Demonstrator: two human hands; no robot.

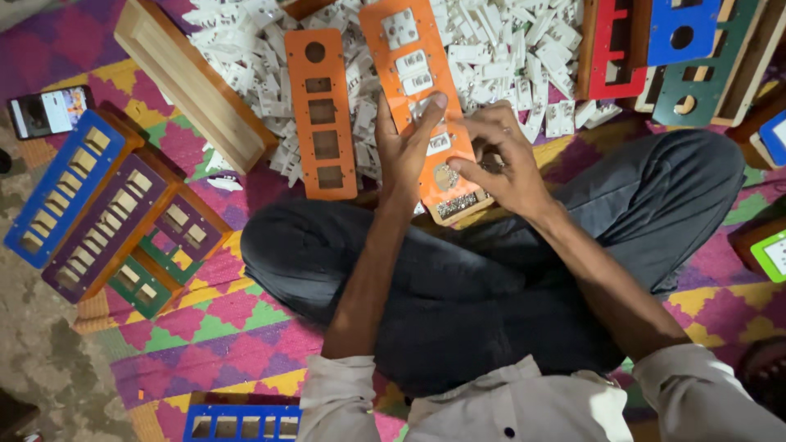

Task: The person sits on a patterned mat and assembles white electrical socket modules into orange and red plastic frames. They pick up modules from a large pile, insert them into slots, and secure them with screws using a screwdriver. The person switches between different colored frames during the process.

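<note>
I sit cross-legged on a patterned mat with a long orange switch-board panel (407, 61) propped against my knees. White switches and sockets fill several of its cut-outs. My left hand (404, 147) presses flat on the panel's left side, index finger stretched over a white switch near the middle. My right hand (499, 160) pinches at the panel's lower right, fingertips by a round metallic fitting (446, 177). A second orange panel (323, 110) with empty cut-outs lies just to the left.
A heap of white switches and sockets (508, 49) covers the mat ahead. A wooden box (184, 82) lies at upper left. Blue, purple and green boards (106, 209) stack at left near a phone (45, 110). Red, blue and green boards (679, 53) stand at upper right.
</note>
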